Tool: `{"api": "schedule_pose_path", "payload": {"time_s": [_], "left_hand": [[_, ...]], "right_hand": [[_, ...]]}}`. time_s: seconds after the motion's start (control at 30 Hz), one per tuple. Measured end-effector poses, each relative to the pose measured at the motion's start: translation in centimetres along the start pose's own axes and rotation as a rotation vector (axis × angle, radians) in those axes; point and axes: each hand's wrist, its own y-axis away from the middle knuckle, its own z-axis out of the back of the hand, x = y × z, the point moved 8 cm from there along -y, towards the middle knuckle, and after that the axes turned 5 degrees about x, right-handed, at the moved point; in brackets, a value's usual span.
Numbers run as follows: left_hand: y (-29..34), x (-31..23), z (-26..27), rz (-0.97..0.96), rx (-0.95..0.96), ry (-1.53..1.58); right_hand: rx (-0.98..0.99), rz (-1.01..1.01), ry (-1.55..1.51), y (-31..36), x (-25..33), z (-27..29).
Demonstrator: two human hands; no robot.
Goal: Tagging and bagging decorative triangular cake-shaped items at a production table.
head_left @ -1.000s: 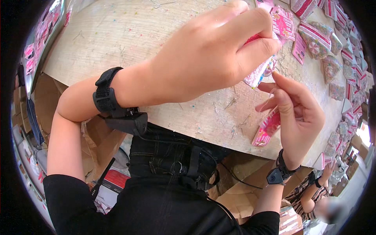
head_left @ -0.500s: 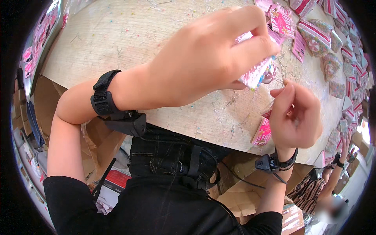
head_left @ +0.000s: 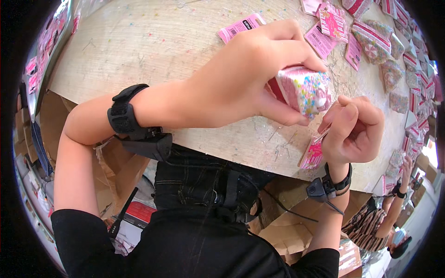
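Observation:
My left hand [head_left: 259, 69] grips a toy cake slice [head_left: 303, 90] between thumb and fingers. The slice is pink with a white edge, and colourful sprinkles cover its outer face. Just to its right, my right hand [head_left: 354, 129] is closed in a pinch, its fingertips almost at the sprinkled face. A thin light line shows beside those fingers; what they hold is too small to make out. Under the right hand lies a pink printed card [head_left: 312, 155], partly covered. Another pink card [head_left: 241, 27] lies just beyond my left hand.
Thin bent wires [head_left: 282, 147] are scattered over the wooden table [head_left: 185, 148]. More pink cards [head_left: 321, 41] lie at the far right, beside many sprinkled cake slices [head_left: 371, 41] along the right side. A co-worker in a striped top [head_left: 368, 227] is at lower right. Cardboard boxes [head_left: 123, 173] stand below the table.
My left hand has come slightly nearer and turned, bringing the slice's sprinkled face into view and uncovering a pink card beyond it. My right hand stays pinched, slightly turned, beside the slice.

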Motion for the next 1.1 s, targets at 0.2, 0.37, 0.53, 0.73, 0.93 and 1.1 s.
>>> {"api": "schedule_pose_path", "payload": {"time_s": [0.2, 0.37, 0.53, 0.73, 0.93, 1.1], "left_hand": [[0.5, 0.5, -0.2, 0.033, 0.027, 0.025], [0.4, 0.8, 0.2, 0.024, 0.018, 0.043], [-0.1, 0.4, -0.3, -0.007, 0.042, 0.029], [-0.1, 0.4, -0.1, 0.000, 0.047, 0.031], [0.1, 0.0, -0.3, -0.048, 0.016, -0.037], [0.3, -0.9, -0.6, -0.080, 0.013, -0.152]], "right_hand": [[0.126, -0.044, -0.011, -0.7, -0.5, 0.2], [0.241, 0.046, 0.140, -2.0, 0.2, 0.4], [0.245, -0.023, 0.122, -2.3, 0.5, 1.0], [0.330, 0.001, 0.382, -2.7, 1.7, 0.0], [0.314, 0.246, 0.541, -2.5, 3.7, -0.3], [0.619, 0.297, 0.673, -3.4, 4.9, -1.8]]}}
